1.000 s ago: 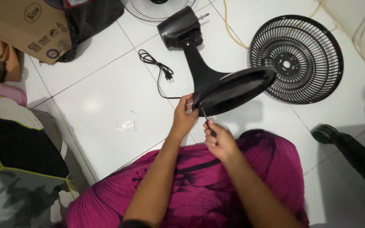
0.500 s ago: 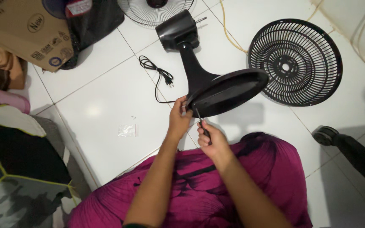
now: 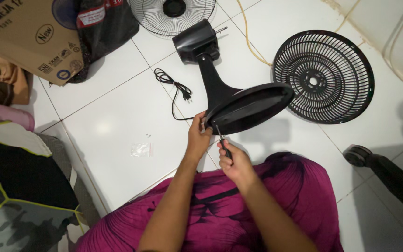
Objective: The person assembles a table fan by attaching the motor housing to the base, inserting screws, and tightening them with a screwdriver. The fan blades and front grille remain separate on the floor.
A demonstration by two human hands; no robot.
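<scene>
The rim of the tipped black fan base is pinched by the left hand while a screwdriver, its tip aimed up into the underside, is gripped by the right hand, the fan's neck running away toward the motor housing on the white tiled floor.

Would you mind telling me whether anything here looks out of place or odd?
The fan body lies tipped on the floor, base raised. Two grilles lie apart. Left hand steadies the base; right hand holds a screwdriver.
</scene>
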